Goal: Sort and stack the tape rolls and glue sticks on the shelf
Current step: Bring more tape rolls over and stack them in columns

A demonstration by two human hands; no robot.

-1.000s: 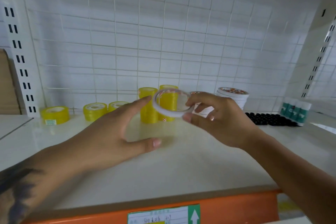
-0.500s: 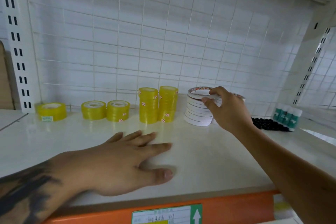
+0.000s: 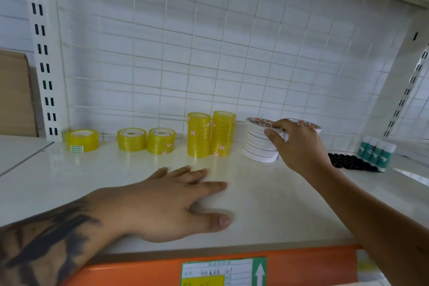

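Yellow tape stacks [image 3: 210,137]; white stack [image 3: 257,144] upright.

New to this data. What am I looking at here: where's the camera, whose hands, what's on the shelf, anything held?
There is no robot. A person wears one wide-angle camera on the head, looking forward and down, so the arms enter from the bottom of the picture.

The left hand lies flat and open on the white shelf, holding nothing. The right hand reaches to a stack of white tape rolls and its fingers curl over the top of that stack.

Along the back, from the left: one wide yellow tape roll, two short stacks of yellow rolls, and two taller yellow stacks. A second white stack sits mostly hidden behind the right hand. At far right are glue sticks with a patch of small black items in front of them; what those are, I cannot tell.

The orange strip is the shelf's front edge.
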